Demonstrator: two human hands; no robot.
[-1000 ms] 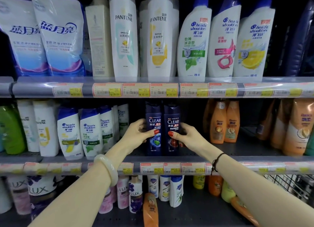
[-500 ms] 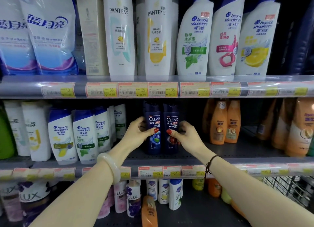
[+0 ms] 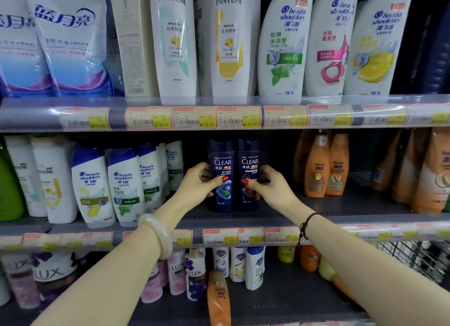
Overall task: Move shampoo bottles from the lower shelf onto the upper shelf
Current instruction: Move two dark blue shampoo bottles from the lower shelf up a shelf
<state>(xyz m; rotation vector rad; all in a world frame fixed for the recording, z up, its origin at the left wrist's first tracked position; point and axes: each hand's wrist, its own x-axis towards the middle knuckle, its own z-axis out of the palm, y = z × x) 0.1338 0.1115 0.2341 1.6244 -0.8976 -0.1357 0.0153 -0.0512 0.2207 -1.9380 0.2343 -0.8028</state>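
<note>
2 dark-navy CLEAR bottles upright, side by side and touching, mid lower shelf (image 3: 316, 218); left CLEAR bottle (image 3: 222, 155) clamped by left hand (image 3: 198, 184), thumb on front label, fingers wrapped round its left side; right CLEAR bottle (image 3: 249, 155) clamped by right hand (image 3: 270, 185), thumb on front, fingers round the right side; both bottle bases look to be on the shelf, hard to tell; left wrist has smooth pale bangle (image 3: 159, 235), right wrist a thin dark cord (image 3: 307, 224); upper shelf (image 3: 29, 116) has clear plastic front rail w/ price tags; on it 2 glossy soft refill pouches (image 3: 70, 40), 1 cream box, 2 white Pantene bottles (image 3: 175, 40), 3 white curved Head & Shoulders bottles (image 3: 282, 45); lower shelf left: small white H&S bottles w/ blue caps, approx 4 seen; right: 2 orange bottles (image 3: 326, 165) in front, more behind, blurry.
</note>
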